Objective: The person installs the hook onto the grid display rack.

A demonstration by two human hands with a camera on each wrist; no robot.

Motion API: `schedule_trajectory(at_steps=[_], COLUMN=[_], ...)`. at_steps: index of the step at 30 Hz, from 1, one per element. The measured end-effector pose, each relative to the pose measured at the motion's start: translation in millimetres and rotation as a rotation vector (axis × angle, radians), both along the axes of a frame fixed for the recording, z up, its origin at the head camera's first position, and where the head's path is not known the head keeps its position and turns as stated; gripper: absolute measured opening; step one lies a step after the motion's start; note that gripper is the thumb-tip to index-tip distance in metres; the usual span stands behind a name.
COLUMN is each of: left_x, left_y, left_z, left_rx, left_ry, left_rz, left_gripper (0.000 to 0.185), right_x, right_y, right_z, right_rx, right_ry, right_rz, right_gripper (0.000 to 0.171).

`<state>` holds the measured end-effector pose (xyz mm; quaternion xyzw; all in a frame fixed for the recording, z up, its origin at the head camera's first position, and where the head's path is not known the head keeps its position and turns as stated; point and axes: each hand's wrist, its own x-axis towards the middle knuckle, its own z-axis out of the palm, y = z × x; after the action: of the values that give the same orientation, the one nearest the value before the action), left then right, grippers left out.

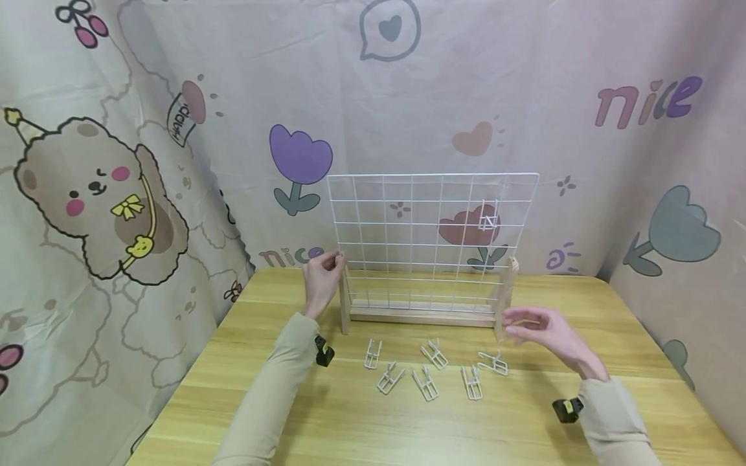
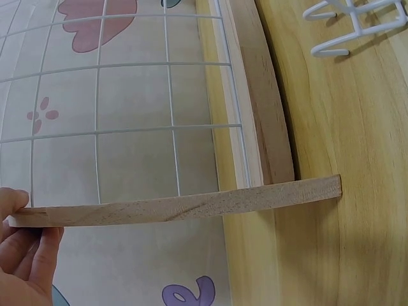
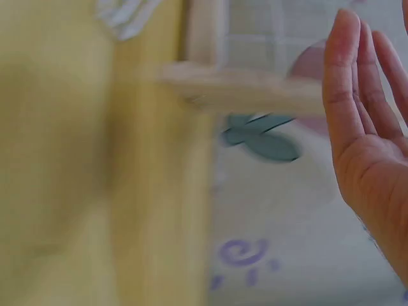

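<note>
- My left hand [image 1: 322,279] sits at centre-left of the head view, fingertips pinching the top of the left wooden upright [image 1: 344,304] of the stand; the left wrist view shows my fingers [image 2: 25,248] against the end of that slat, which I judge keeps the stand from shifting.
- My right hand [image 1: 539,329] hovers at right of centre, just beside the right wooden upright [image 1: 506,298]. Its fingers are straight and relaxed, close together and holding nothing, as the right wrist view shows, though that view is blurred.
- The white wire grid [image 1: 431,239] stands upright in the wooden base rail [image 1: 422,315], in the middle of the frame, near the back of the counter [image 1: 350,421]. The rail and two uprights look to be what keeps it vertical.
- One small wire hook [image 1: 487,222] hangs on the grid, toward its upper right.
- Six more white wire hooks [image 1: 428,374] lie loose on the counter in front of the stand, between my forearms, within easy reach of either hand.
- The curtain [image 1: 116,194] behind is printed with "nice" at upper right of the frame and again low, just left of the grid. A tag at upper left seems to read "Happy", partly folded.
- A bear and tulips are printed on it too.
</note>
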<state>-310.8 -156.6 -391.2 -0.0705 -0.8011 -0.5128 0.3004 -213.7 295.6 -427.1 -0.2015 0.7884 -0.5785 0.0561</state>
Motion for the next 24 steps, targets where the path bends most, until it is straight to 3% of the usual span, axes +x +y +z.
schedule_trajectory(at_steps=[6,13,19,24], left_x=[1.4,1.4,0.7,0.6], left_y=[-0.4,1.5,2.4,2.9], left_z=[0.7,1.0,0.2,-0.4], left_rx=[0.011,0.009,-0.003,-0.012], left_ry=[0.011,-0.007,0.001,0.010], left_rz=[0.007,0.009,0.016,0.022], left_gripper=[0.024,0.026,0.024,0.025], right_x=[0.8,-0.4,-3.9,-8.3], right_y=[20.1,26.5,25.7,24.3], right_z=[-32.9,-53.5,-61.5,-65.1], right_rx=[0.006,0.024,0.023,0.016], right_ry=[-0.133,-0.242,-0.235,-0.253], right_rz=[0.086,0.186,0.255,0.256], right_gripper=[0.047,0.047,0.045,0.045])
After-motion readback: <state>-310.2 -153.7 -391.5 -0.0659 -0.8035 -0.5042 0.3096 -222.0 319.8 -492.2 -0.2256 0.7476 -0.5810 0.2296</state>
